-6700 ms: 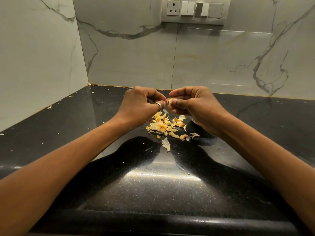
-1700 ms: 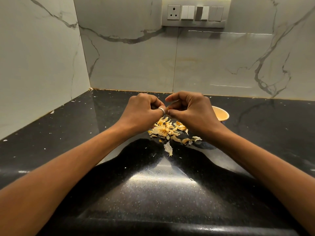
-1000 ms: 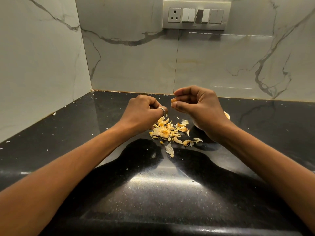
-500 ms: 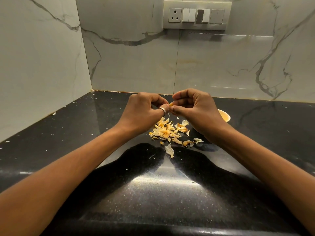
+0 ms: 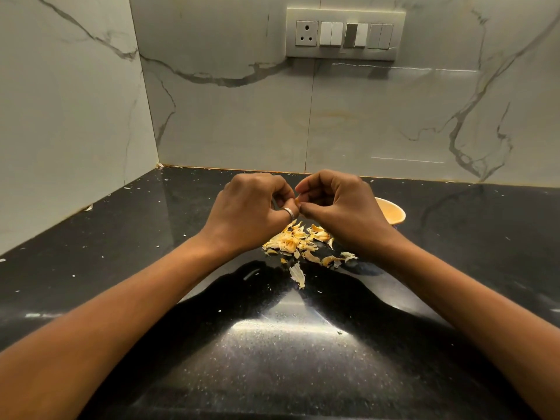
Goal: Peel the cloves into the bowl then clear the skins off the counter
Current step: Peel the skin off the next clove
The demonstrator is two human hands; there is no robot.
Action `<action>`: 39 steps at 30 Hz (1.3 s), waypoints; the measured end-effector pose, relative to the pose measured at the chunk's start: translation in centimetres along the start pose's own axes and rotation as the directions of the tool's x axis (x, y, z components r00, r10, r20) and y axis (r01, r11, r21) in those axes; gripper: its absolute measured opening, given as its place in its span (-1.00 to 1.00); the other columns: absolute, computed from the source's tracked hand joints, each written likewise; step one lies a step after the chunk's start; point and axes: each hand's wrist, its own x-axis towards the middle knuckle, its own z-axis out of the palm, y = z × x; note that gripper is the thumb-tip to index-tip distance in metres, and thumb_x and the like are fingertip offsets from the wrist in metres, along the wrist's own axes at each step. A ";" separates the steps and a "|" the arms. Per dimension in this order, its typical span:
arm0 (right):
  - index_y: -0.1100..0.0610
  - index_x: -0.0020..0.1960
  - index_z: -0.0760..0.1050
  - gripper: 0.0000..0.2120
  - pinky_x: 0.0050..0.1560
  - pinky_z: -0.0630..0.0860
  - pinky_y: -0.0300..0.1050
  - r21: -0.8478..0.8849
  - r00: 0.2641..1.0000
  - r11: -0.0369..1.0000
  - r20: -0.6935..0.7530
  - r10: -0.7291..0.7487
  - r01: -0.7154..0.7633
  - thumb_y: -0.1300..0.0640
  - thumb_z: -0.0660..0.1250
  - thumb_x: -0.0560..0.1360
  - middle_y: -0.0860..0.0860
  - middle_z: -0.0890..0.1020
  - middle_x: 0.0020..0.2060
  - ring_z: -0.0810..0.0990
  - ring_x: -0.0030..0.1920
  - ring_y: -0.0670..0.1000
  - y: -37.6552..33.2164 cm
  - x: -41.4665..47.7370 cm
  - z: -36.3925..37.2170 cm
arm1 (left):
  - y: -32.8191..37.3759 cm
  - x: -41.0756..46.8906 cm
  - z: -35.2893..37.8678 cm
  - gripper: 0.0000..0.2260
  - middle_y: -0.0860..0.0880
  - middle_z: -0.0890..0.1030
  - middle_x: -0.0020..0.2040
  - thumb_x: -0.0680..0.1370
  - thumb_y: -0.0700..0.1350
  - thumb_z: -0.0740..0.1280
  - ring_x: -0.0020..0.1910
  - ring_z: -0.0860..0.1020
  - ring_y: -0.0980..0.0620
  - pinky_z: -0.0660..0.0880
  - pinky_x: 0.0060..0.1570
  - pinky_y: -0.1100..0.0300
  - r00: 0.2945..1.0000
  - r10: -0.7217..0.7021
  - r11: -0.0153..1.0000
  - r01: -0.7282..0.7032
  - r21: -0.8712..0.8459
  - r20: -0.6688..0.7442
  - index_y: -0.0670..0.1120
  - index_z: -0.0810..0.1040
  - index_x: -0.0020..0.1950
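My left hand (image 5: 250,212), with a ring on one finger, and my right hand (image 5: 339,207) meet fingertip to fingertip above the counter. Between them they pinch a small garlic clove (image 5: 298,202), of which only a yellowish sliver shows. Directly below lies a pile of papery garlic skins (image 5: 298,242) on the black counter (image 5: 272,344). One larger skin (image 5: 297,275) lies apart, nearer to me. A small yellow bowl (image 5: 392,212) stands behind my right hand, mostly hidden by it; its contents are out of sight.
Marble walls close the counter at the back and on the left, forming a corner at the far left. A switch plate with a socket (image 5: 344,33) sits high on the back wall. Small white flecks dot the counter's left side.
Over the last second my right hand came back down from a raised position and rejoined my left hand at the clove. The skin pile and bowl stay put.
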 end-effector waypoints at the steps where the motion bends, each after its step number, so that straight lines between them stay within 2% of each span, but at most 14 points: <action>1: 0.14 0.08 0.63 -0.79 0.02 0.66 -0.14 -0.004 1.000 1.000 0.002 -0.001 0.001 0.29 0.49 0.46 -0.01 0.70 -0.13 0.69 -0.11 -0.11 0.0 0.0 0.0 | 0.0 0.0 0.0 -0.80 0.18 0.53 -0.28 0.47 0.06 0.33 -0.30 0.55 0.14 0.59 -0.27 0.06 1.000 -0.001 1.000 0.001 -0.001 0.004 -0.02 0.67 -0.12; 9: 0.14 0.07 0.67 -0.79 0.02 0.67 -0.09 0.024 0.999 0.999 0.028 0.024 -0.025 0.32 0.46 0.46 -0.01 0.71 -0.12 0.70 -0.09 -0.09 0.0 0.1 0.1 | -0.1 0.1 0.2 -0.77 0.15 0.57 -0.32 0.43 0.09 0.28 -0.34 0.55 0.14 0.58 -0.32 0.04 0.999 -0.034 0.998 0.033 -0.044 -0.003 0.00 0.66 -0.16; 17: 0.18 0.09 0.65 -0.78 0.05 0.67 0.02 0.139 0.987 0.982 0.118 0.112 -0.128 0.34 0.47 0.47 0.06 0.72 -0.09 0.72 -0.06 0.01 -0.2 0.9 0.0 | -0.6 0.1 0.3 -0.92 0.14 0.56 -0.35 0.46 -0.04 0.43 -0.39 0.50 0.21 0.50 -0.36 0.17 0.996 -0.073 0.995 0.070 -0.065 -0.042 -0.03 0.66 -0.16; 22: 0.15 0.07 0.65 -0.77 0.02 0.67 -0.07 0.178 0.975 0.970 0.175 0.137 -0.168 0.39 0.43 0.48 0.05 0.72 -0.08 0.71 -0.05 0.00 0.0 1.1 -0.3 | -0.5 0.1 0.3 -0.90 0.14 0.56 -0.35 0.45 -0.01 0.41 -0.37 0.52 0.19 0.57 -0.34 0.10 0.996 -0.086 0.995 0.085 -0.053 -0.032 -0.01 0.65 -0.17; 25: 0.21 0.10 0.64 -0.75 -0.02 0.65 -0.16 0.260 0.971 0.943 0.176 0.165 -0.208 0.43 0.38 0.49 0.11 0.71 -0.06 0.71 -0.02 0.04 0.2 0.8 -0.5 | -0.4 0.1 0.3 -0.84 0.13 0.56 -0.35 0.42 0.06 0.34 -0.36 0.53 0.17 0.58 -0.32 0.08 0.996 -0.093 0.994 0.092 -0.055 -0.013 0.00 0.64 -0.18; 30: 0.25 0.10 0.63 -0.79 -0.01 0.65 -0.16 0.386 0.957 0.878 0.180 0.228 -0.282 0.42 0.38 0.50 0.19 0.70 -0.03 0.71 0.00 0.09 0.1 0.6 -0.4 | -0.3 0.0 0.2 -0.86 0.12 0.58 -0.34 0.40 0.05 0.35 -0.34 0.56 0.15 0.60 -0.29 0.05 0.995 -0.099 0.994 0.099 -0.054 0.001 0.02 0.62 -0.19; 35: 0.25 0.05 0.63 -0.84 -0.03 0.66 -0.13 0.405 0.960 0.871 0.159 0.233 -0.278 0.40 0.37 0.51 0.18 0.70 -0.06 0.71 -0.07 0.04 -0.2 0.3 -0.6 | -0.4 0.0 0.1 -0.89 0.13 0.57 -0.34 0.39 0.05 0.39 -0.34 0.55 0.15 0.60 -0.29 0.03 0.995 -0.100 0.994 0.100 -0.042 0.011 0.04 0.60 -0.23; 39: 0.27 0.07 0.61 -0.85 -0.11 0.63 -0.22 0.447 0.960 0.850 0.126 0.249 -0.279 0.39 0.37 0.53 0.13 0.70 -0.10 0.73 -0.13 -0.01 -0.3 0.1 -1.0 | -0.2 -0.1 -0.2 -0.79 0.14 0.56 -0.36 0.39 0.19 0.30 -0.36 0.54 0.15 0.58 -0.31 0.08 0.995 -0.099 0.994 0.099 -0.055 0.004 0.07 0.56 -0.25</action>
